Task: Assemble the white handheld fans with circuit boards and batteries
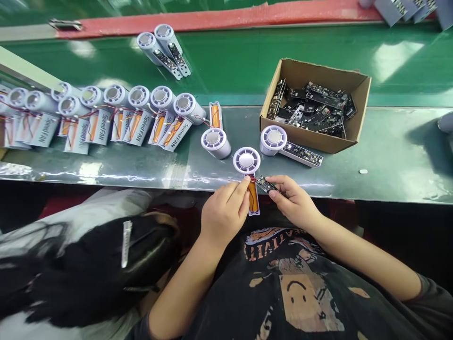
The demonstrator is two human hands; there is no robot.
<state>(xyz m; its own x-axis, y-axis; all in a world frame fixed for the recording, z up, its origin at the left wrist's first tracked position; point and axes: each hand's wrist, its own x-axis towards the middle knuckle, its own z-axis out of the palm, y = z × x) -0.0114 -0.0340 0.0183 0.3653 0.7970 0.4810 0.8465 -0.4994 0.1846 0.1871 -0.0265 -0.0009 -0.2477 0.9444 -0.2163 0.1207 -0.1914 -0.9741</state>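
Observation:
My left hand (226, 205) is closed on a small handheld fan at the bench's front edge. The fan's round head (247, 160) points up, and its opened handle shows an orange battery (252, 196) and thin red wires. Between the thumb and fingers of my right hand (292, 198) is a black circuit board (266, 184), close beside the wires. Whether a wire touches the board is too small to tell. Just beyond, another fan (273, 139) lies with a board fitted in its handle. To the left of it lies a fan (215, 141) with its battery exposed.
A cardboard box (357, 118) of loose circuit boards stands behind my right hand. Several fans (115, 97) line the bench at left. Two fans with boards (166, 49) rest on the green surface behind. A person (106, 264) with dark hair leans close at my left.

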